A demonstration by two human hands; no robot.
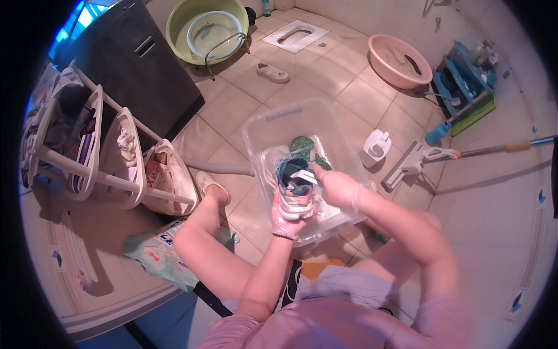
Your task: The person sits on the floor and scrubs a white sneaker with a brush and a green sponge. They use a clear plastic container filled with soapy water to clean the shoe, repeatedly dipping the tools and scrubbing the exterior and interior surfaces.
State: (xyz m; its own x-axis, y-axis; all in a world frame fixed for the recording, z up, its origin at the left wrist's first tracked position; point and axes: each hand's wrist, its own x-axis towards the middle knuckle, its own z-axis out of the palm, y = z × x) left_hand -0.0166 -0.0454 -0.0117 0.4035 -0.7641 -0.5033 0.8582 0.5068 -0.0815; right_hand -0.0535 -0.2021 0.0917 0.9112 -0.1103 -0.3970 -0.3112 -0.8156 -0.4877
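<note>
Over a clear plastic tub (343, 134), my left hand (286, 225), in a clear thin glove, supports a dark blue and white sneaker (295, 198) from beneath. Its white sole edge lies toward me. My right hand (338, 187), gloved too, is closed at the shoe's upper right side. It grips what looks like a brush (304, 175), pale and partly hidden by the fingers, against the shoe. Green mesh-like material (301, 144) lies in the tub just beyond the shoe, with some wet shine on the tub bottom around it.
A white jug (378, 146) and a floor squeegee (406, 168) stand right of the tub. Farther off are a pink basin (378, 65), a squat toilet (295, 36), a lone white shoe (272, 73) and a green basin (174, 35). A white shelf rack (139, 174) is at left.
</note>
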